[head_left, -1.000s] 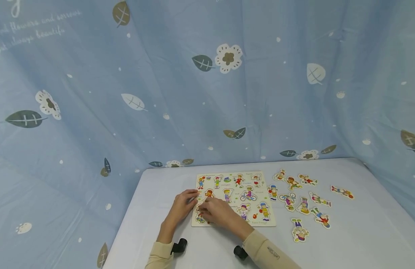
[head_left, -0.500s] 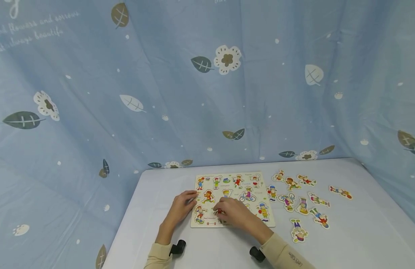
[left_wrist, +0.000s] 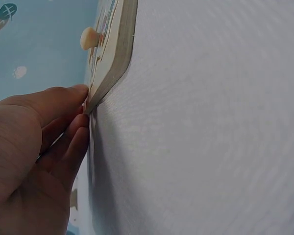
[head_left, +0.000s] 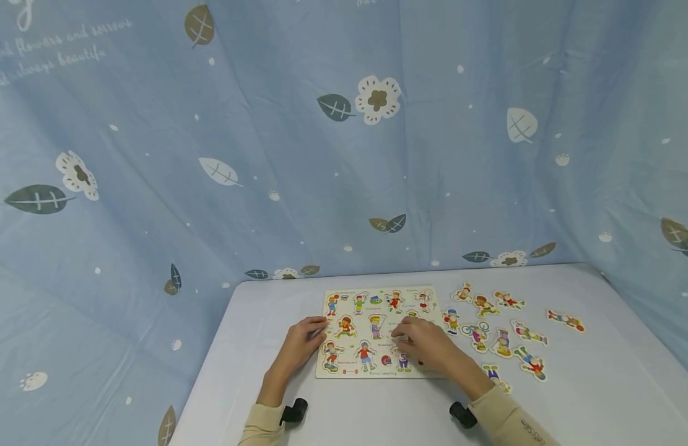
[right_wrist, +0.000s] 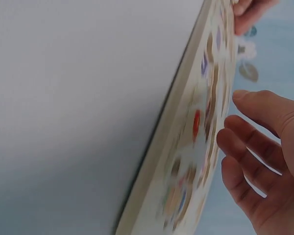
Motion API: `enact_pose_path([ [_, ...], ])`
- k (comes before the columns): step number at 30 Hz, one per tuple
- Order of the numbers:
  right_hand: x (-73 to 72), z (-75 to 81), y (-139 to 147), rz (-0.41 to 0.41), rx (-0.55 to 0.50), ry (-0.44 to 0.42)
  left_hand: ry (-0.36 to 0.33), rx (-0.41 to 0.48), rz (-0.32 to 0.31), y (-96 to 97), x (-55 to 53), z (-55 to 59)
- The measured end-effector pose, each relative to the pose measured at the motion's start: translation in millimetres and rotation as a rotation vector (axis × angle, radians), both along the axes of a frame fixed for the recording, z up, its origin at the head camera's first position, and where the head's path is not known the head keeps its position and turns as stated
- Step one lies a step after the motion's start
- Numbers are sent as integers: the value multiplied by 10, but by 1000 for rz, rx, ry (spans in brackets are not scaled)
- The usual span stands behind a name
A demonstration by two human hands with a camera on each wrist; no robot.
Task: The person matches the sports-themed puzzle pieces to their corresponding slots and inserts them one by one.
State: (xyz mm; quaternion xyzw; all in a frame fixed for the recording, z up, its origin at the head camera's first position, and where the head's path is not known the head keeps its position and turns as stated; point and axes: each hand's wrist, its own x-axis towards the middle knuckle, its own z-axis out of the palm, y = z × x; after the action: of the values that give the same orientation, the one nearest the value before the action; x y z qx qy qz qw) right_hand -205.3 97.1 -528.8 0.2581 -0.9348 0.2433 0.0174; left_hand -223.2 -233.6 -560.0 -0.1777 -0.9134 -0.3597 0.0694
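A cream wooden puzzle board (head_left: 348, 348) printed with children playing sports lies on the white table. My left hand (head_left: 300, 344) holds its left edge; in the left wrist view the thumb and fingertips meet at that edge. A wooden knob (left_wrist: 90, 38) stands up from a piece near the board's near left corner. Over the board's right half hovers my right hand (head_left: 433, 348), its fingers loosely bent and apart, with nothing between them. It hides some of the pictures there, as the right wrist view (right_wrist: 181, 196) of the board also shows the palm beside its face.
Several loose sport-figure pieces lie to the right of the board, among them a runner (head_left: 485, 305) and a cyclist (head_left: 478, 335). One piece (head_left: 565, 320) lies farther right. A blue patterned curtain (head_left: 344, 155) hangs behind the table.
My right hand has moved right across the board from its lower left corner, uncovering the skateboarder and roller-skater pictures. My left hand has stayed at the left edge.
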Motion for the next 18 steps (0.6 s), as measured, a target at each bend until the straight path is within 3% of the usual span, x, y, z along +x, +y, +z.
enact_pose_path([
  [6, -72, 13, 271, -49, 17, 43, -40, 15, 14, -2, 9, 5],
  [13, -176, 4, 550, -124, 14, -16, -41, 28, 8, -2, 3, -11],
  [18, -235, -33, 715, -169, 21, -13, -45, 23, 5, -2, -7, -15],
])
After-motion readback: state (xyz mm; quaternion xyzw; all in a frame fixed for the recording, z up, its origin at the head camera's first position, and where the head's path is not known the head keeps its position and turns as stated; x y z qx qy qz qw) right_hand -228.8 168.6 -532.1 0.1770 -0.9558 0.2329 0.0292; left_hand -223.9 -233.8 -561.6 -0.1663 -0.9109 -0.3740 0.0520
